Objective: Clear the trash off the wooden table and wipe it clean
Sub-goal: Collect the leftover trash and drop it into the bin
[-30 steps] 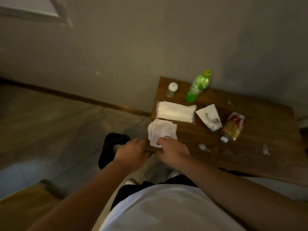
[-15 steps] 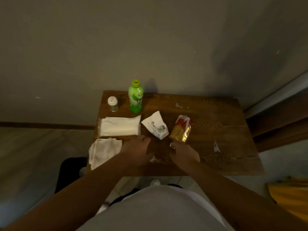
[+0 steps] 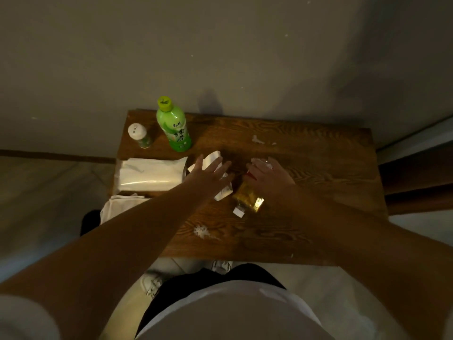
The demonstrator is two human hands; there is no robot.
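On the wooden table (image 3: pixel 313 197) lie a crumpled white wrapper (image 3: pixel 223 192) and a gold-and-red packet (image 3: pixel 247 201). My left hand (image 3: pixel 210 174) hovers over the white wrapper with its fingers spread, holding nothing. My right hand (image 3: pixel 269 174) lies flat over the red top end of the packet, fingers stretched out, with some clear crinkled film at its fingertips. A small white scrap (image 3: pixel 239 211) sits just below the packet. A patch of white crumbs (image 3: pixel 202 231) lies nearer the front edge, and paper bits (image 3: pixel 257 139) lie near the back.
A green tea bottle (image 3: pixel 175 128) and a small white-capped jar (image 3: pixel 138 137) stand at the back left. A white tissue pack (image 3: pixel 152 174) and a folded white cloth (image 3: pixel 120 204) lie along the left edge. A black bin (image 3: pixel 89 222) is on the floor below them.
Both hands have moved forward from the table's front edge to the middle, the left over the white wrapper and the right onto the gold packet. The view has turned square to the table.
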